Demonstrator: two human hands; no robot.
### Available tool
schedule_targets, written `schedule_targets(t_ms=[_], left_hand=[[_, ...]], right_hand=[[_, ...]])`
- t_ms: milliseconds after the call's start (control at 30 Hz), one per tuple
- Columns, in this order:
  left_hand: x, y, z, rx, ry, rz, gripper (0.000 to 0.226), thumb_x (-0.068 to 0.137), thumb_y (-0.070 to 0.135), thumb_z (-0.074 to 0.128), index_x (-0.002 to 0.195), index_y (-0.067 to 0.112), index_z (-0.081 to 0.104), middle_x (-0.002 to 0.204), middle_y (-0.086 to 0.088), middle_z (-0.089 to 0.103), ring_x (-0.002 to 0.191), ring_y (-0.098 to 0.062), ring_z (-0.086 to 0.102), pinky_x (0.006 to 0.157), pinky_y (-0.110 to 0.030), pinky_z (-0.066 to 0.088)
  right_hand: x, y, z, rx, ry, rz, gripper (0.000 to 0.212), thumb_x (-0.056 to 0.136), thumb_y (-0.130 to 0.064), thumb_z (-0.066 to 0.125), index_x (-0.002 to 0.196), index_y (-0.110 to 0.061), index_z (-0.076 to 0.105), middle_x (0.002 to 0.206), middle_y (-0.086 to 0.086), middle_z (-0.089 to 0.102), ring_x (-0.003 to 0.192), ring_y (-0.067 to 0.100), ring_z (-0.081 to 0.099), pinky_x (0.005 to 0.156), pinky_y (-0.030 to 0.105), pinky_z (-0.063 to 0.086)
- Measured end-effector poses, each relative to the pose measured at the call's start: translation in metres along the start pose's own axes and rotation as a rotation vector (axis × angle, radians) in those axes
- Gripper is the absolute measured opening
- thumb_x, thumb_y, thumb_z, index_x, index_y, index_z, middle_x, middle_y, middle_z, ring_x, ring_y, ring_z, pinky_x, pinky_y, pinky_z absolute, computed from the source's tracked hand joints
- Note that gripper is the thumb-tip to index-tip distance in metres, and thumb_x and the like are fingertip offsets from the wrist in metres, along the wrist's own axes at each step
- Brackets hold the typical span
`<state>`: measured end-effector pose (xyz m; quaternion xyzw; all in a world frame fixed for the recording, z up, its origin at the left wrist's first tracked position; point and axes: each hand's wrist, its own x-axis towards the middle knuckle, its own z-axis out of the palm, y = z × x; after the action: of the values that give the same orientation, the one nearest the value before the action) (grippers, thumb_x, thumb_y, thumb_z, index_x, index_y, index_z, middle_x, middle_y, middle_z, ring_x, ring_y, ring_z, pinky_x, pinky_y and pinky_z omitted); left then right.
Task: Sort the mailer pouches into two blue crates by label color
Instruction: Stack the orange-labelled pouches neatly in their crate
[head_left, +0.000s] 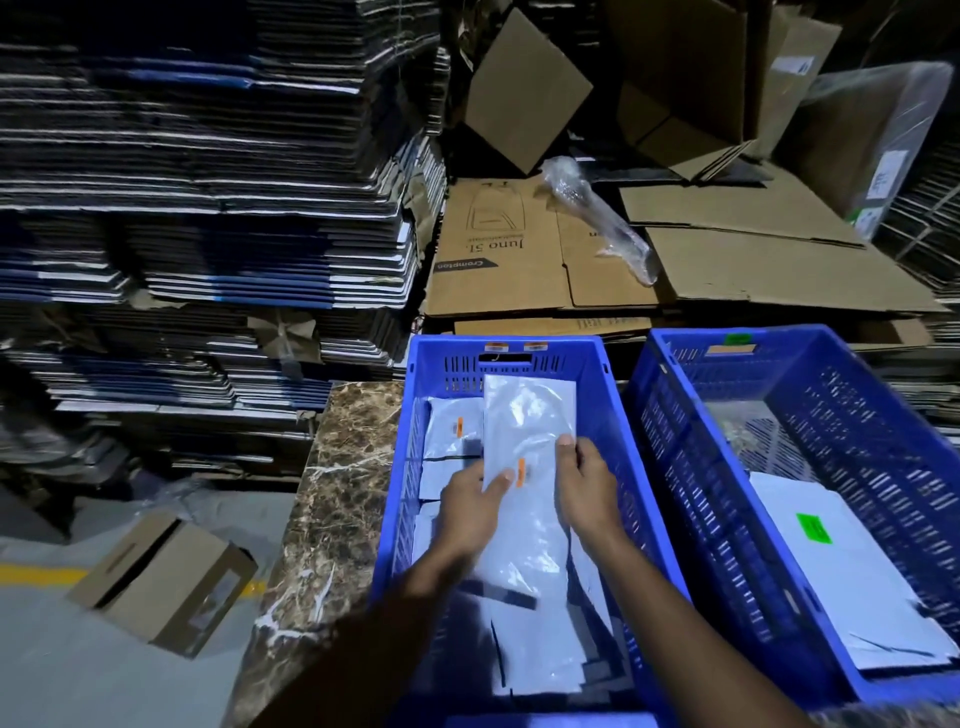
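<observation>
Both hands' fingers pinch one orange-labelled pouch by its near sides over the left crate.

Warehouse, flattened carton stacks, crates

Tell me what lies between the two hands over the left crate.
In the head view, the pouch with the orange label spans the gap: the left hand and the right hand hold its edges over the left crate.

flattened cardboard box: "Juno 5L" and "Crompton", printed upside down | orange label on held pouch: print too small to read | green label on pouch in right crate: unreadable
</observation>
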<state>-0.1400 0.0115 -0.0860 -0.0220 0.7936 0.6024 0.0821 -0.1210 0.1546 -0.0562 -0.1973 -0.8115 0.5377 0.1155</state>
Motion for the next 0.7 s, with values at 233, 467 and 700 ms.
schedule_targets(t_ms=[233,467,700], left_hand=[[0.007,0.001,0.001,0.044,0.223,0.012,0.020,0.093,0.035,0.064,0.089,0.018,0.073,0.076,0.002,0.073,0.064,-0.011,0.062,0.062,-0.030,0.049],[0.004,0.003,-0.003,0.053,0.286,-0.027,0.023,0.096,0.031,0.060,0.114,0.018,0.065,0.102,0.003,0.072,0.092,-0.017,0.067,0.074,-0.026,0.046],[0.013,0.009,-0.029,0.208,0.113,-0.108,0.054,0.091,0.018,0.065,0.138,0.020,0.039,0.114,-0.002,0.067,0.102,-0.018,0.064,0.079,-0.022,0.043]], right_hand=[[0.000,0.007,0.015,-0.104,-0.003,-0.097,0.037,0.102,-0.027,0.049,0.066,-0.023,0.045,0.058,-0.005,0.055,0.055,0.014,0.049,0.053,0.030,0.038],[-0.003,0.020,0.018,-0.158,-0.253,-0.009,0.028,0.099,-0.042,0.050,0.102,-0.016,0.061,0.091,0.003,0.070,0.082,0.021,0.066,0.077,0.038,0.054],[0.020,0.028,0.029,-0.153,-0.186,0.021,0.022,0.098,-0.018,0.056,0.116,-0.007,0.064,0.109,0.009,0.071,0.100,0.030,0.066,0.083,0.034,0.053]])
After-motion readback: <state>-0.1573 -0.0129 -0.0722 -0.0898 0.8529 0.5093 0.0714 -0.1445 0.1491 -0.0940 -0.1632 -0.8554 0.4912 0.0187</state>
